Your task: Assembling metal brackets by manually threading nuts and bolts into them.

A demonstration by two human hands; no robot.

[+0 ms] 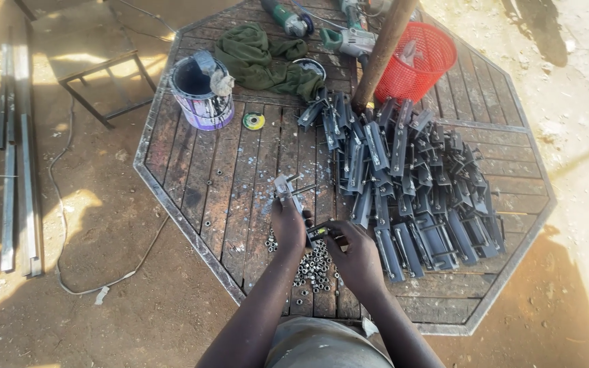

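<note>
My left hand (288, 225) grips a small grey metal bracket (286, 189) that sticks up past my fingers above the wooden octagonal table (226, 177). Beside it, my right hand (354, 253) pinches a small dark part (318, 230), a bolt or nut, against the bracket's lower end. Directly below both hands lies a heap of several small nuts (313, 267) on the planks. To the right spreads a large pile of finished grey metal brackets (410, 184).
A paint tin with a brush (201, 92), a green cloth (264, 58), a small disc (253, 121), angle grinders (349, 39), a red basket (417, 60) and a wooden post (382, 51) stand at the table's far side. Metal bars (8, 177) and a cable (69, 225) lie on the dirt at left.
</note>
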